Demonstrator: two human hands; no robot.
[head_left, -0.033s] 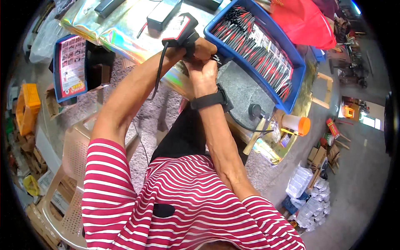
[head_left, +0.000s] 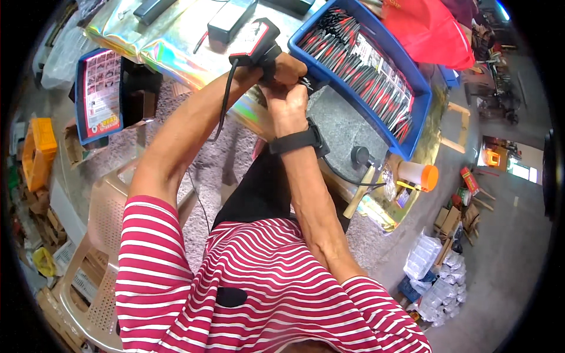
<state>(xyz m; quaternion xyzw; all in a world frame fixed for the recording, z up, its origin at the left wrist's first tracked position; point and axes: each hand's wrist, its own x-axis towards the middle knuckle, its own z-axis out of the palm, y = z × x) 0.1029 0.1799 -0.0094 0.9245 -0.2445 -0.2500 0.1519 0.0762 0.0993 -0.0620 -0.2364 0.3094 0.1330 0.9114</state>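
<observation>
Over the near edge of the shiny foil-covered surface (head_left: pixel 176 50), seen from your head camera, nothing has shifted: your left hand (head_left: pixel 288 66) keeps its grip closed round the black corded hand tool with a red-and-white label (head_left: pixel 259 44). Your right hand (head_left: pixel 288 106), wearing a black wrist strap, stays clenched just below on something small I cannot make out. Beside them sits the blue plastic tray of red-and-black pieces (head_left: pixel 365 59).

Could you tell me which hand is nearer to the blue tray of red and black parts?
Right. The right hand is beside the blue tray's near rim, by its corner. The left hand grips the corded black tool, slightly farther left.
</observation>
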